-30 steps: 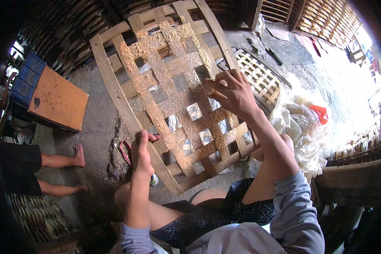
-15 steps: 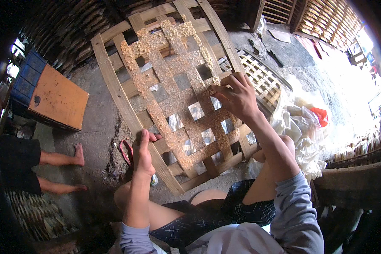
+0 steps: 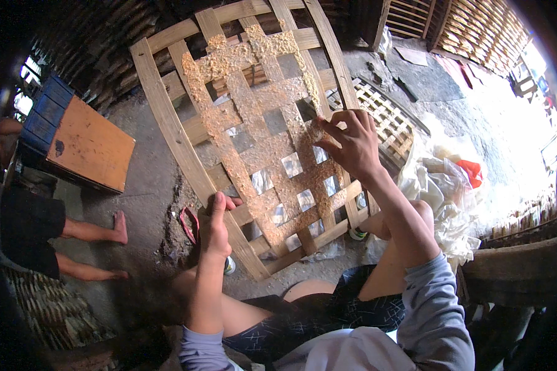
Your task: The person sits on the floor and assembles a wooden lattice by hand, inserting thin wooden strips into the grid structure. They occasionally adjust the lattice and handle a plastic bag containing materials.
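Observation:
A wooden slat lattice frame (image 3: 167, 123) leans tilted before me. A tan, crumbly layer (image 3: 254, 99) coats its middle slats, thick and lumpy near the top and thinner lower down. My left hand (image 3: 218, 226) grips the frame's left rail near the bottom, thumb on top and fingers curled round behind. At the layer's right edge is my right hand (image 3: 356, 142), fingers bent, with thumb and index tips apart and close to the slats. Nothing shows between them, though any small crumb there would be too small to make out.
A second slatted lattice (image 3: 384, 114) lies behind on the right, beside crumpled clear plastic sheeting (image 3: 439, 185) with a red patch. An orange-topped blue box (image 3: 93, 145) stands at left. Another person's bare legs (image 3: 93, 232) are near it. A pink loop (image 3: 190, 224) lies on the floor.
The lattice has tilted and shifted slightly, its top moving right and up. My right thumb and index finger have spread apart. My left hand keeps its hold on the rail.

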The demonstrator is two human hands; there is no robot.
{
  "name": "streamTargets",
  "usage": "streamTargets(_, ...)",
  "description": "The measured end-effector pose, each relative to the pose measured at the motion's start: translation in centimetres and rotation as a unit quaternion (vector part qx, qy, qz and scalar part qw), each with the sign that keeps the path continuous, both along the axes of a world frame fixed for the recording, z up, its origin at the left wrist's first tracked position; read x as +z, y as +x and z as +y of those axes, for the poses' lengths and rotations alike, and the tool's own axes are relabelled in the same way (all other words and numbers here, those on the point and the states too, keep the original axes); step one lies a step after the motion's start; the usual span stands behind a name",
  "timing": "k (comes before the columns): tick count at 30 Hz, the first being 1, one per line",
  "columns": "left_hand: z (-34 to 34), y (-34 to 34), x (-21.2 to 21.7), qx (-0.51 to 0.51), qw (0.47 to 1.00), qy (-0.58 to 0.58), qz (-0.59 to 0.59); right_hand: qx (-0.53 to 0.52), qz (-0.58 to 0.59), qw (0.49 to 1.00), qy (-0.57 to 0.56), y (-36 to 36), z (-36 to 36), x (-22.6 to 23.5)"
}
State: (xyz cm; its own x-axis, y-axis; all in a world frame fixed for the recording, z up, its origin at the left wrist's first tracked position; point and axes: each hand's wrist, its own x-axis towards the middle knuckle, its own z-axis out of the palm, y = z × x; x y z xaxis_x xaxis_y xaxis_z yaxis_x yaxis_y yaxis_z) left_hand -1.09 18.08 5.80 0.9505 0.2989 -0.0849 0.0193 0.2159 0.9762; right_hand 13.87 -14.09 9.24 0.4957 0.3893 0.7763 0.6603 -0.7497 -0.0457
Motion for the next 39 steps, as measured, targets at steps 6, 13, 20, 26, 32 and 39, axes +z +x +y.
streamTargets(6,-0.1,-0.3,0.8,0.024,1.0,0.0,0.006,0.004,0.021,1.0,0.006,-0.2,0.7,0.5)
streamTargets(13,1.4,-0.3,2.1,-0.001,0.997,0.072,-0.021,0.068,0.116,0.985,0.113,1.3,2.1,3.1)
streamTargets(20,3.0,-0.1,2.4,-0.032,0.993,0.111,-0.006,0.019,0.125,0.96,0.251,2.9,4.2,4.7)
streamTargets(26,1.9,0.1,2.8,-0.089,0.976,0.187,-0.061,0.02,0.151,0.94,0.305,4.0,3.9,5.7)
streamTargets(32,1.4,0.0,3.1,-0.102,0.977,0.181,-0.05,0.017,0.169,0.928,0.331,4.8,3.1,5.2)
streamTargets(39,1.2,-0.3,2.5,-0.098,0.968,0.222,-0.06,0.016,0.19,0.91,0.368,4.9,2.2,4.4)
